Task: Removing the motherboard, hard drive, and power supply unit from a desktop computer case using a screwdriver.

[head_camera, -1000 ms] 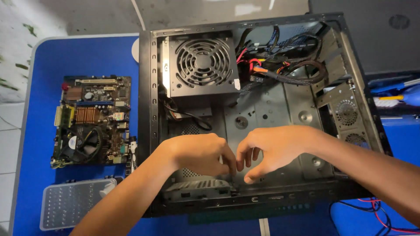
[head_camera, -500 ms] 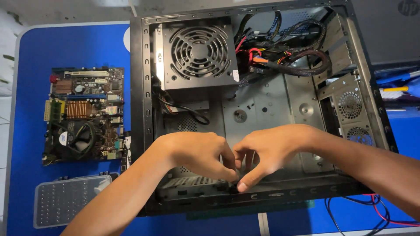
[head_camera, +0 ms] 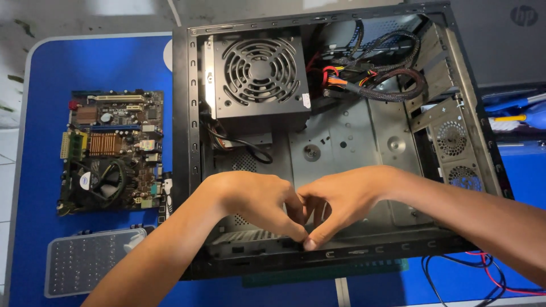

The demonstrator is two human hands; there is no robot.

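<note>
The left hand (head_camera: 256, 202) and right hand (head_camera: 341, 199) meet inside the open computer case (head_camera: 187, 170), fingers curled narrow and fingertips (head_camera: 310, 244) pressed together at the case's 6 o'clock edge; whether they pinch a small part there cannot be told, as the hands hide it. The perforated metal panel (head_camera: 244, 237) lies directly beneath the left hand, touching the near rim. The power supply fan (head_camera: 260, 69) sits at 12 o'clock from the hands, the cable bundle (head_camera: 375, 79) at 1 o'clock. A motherboard (head_camera: 114, 150) lies outside the case at 9 o'clock, a clear compartment box (head_camera: 85, 261) at 8 o'clock, both on the blue table (head_camera: 45, 74).
</note>
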